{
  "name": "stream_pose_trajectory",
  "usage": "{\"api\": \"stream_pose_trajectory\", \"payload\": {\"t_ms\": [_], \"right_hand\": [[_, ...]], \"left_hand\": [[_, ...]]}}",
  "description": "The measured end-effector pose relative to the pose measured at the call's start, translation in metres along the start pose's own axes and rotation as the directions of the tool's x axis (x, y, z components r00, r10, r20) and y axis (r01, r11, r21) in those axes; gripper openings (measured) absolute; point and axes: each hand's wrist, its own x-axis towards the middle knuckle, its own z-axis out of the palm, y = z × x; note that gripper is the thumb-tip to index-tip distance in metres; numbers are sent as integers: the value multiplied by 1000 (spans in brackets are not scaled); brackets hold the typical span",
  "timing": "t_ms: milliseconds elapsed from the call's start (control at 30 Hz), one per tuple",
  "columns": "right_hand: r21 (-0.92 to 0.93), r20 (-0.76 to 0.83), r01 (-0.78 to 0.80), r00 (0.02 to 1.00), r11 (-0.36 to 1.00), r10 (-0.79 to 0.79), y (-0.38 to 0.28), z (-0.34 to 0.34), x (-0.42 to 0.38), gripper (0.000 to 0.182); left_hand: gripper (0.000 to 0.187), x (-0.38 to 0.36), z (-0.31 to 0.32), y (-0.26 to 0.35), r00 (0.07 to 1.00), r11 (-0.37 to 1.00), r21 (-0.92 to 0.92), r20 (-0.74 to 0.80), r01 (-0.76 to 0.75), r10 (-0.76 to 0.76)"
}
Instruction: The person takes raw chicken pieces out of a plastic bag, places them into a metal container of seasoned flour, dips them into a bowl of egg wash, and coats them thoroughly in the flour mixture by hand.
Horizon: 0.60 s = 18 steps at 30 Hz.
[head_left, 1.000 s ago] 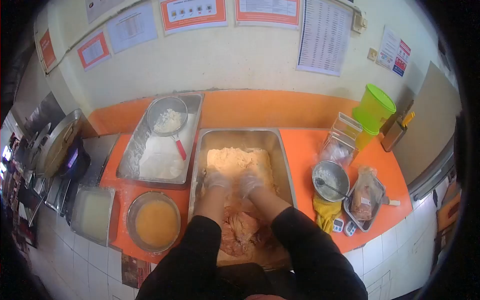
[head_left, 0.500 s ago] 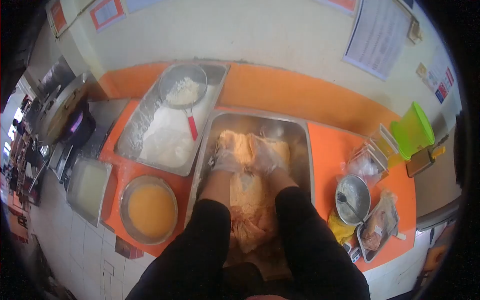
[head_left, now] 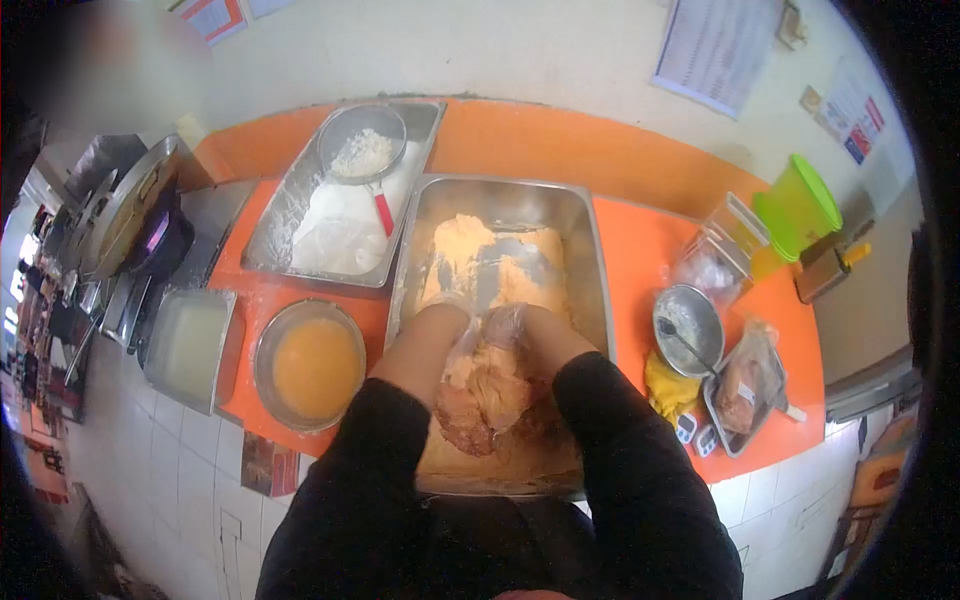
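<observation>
Both my hands wear clear plastic gloves and are down in a deep metal pan [head_left: 597,260]. My left hand [head_left: 462,325] is closed on flour-coated raw meat [head_left: 485,400] heaped in the near half. Close beside it, my right hand [head_left: 503,328] grips the same heap from the right. The fingertips are partly buried in the meat and coating. Orange-tinted flour [head_left: 460,245] lies in patches over the far half of the pan, with bare metal showing between.
A pan of white flour [head_left: 345,235] holds a red-handled sieve [head_left: 362,145]. At left are a bowl of orange liquid [head_left: 318,360] and a tub of pale liquid [head_left: 185,345]. At right stand a metal bowl [head_left: 688,330], bagged meat [head_left: 740,390] and a green-lidded container [head_left: 800,210].
My hands have come from the far half of the pan toward my body. The meat is bunched up near me, and the far half shows loose flour and bare metal.
</observation>
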Motion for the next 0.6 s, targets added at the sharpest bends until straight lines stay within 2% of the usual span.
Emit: {"api": "stream_pose_trajectory", "payload": {"t_ms": [67, 100, 133, 167, 200, 233, 267, 300, 367, 400, 433, 467, 500, 567, 600], "right_hand": [[-164, 63, 75, 996, 984, -65, -24, -35, -30, 19], [13, 22, -113, 993, 993, 113, -51, -57, -48, 19], [197, 8, -295, 954, 935, 299, -82, -82, -67, 19], [372, 26, -454, 877, 809, 480, -101, -92, -82, 19], [243, -32, -436, 889, 866, 456, -95, -63, -85, 20], [101, -79, -414, 903, 904, 423, -74, -14, -82, 21], [47, -43, -467, 882, 883, 469, -78, -7, -92, 23], [-12, -7, -513, 858, 858, 513, -83, -1, -102, 25], [34, 221, -729, 673, 684, 706, -134, -46, -121, 34], [428, 164, -790, 546, 440, 822, -136, -21, -109, 41], [548, 148, -765, 487, 339, 861, -144, -19, -103, 47], [661, 132, -711, 426, 241, 895, -152, -16, -96, 53], [561, 109, -758, 466, 333, 878, -172, -37, -99, 58], [469, -160, -695, 540, 545, 826, -198, -42, -96, 56], [552, -134, -668, 520, 499, 844, -187, -24, -85, 54]], "left_hand": [[37, -11, 0, 3, 970, 969, 94, 105, -230, 220], [36, -19, -1, 6, 928, 919, 159, 161, -360, 335], [36, -29, -2, 9, 883, 858, 220, 195, -464, 427], [36, -46, -4, 14, 870, 837, 239, 181, -492, 459], [36, -61, -4, 19, 854, 817, 250, 158, -520, 496], [37, -90, 0, 23, 933, 930, 75, 25, -360, 359], [40, -119, 3, 27, 972, 964, -145, -109, -223, 208], [41, -133, 20, 27, 952, 909, -316, -227, -271, 204], [48, -137, 71, 30, 966, 800, -571, -256, -183, 38], [51, -117, 93, 32, 976, 783, -615, -212, -94, -50], [54, -97, 114, 35, 976, 756, -655, -166, -5, -138], [54, -79, 123, 38, 969, 754, -657, -171, 20, -175], [54, -74, 116, 44, 963, 788, -615, -196, 25, -184], [51, -76, 94, 58, 950, 875, -484, -260, 27, -173], [49, -80, 84, 65, 942, 918, -396, -296, 29, -158]]}}
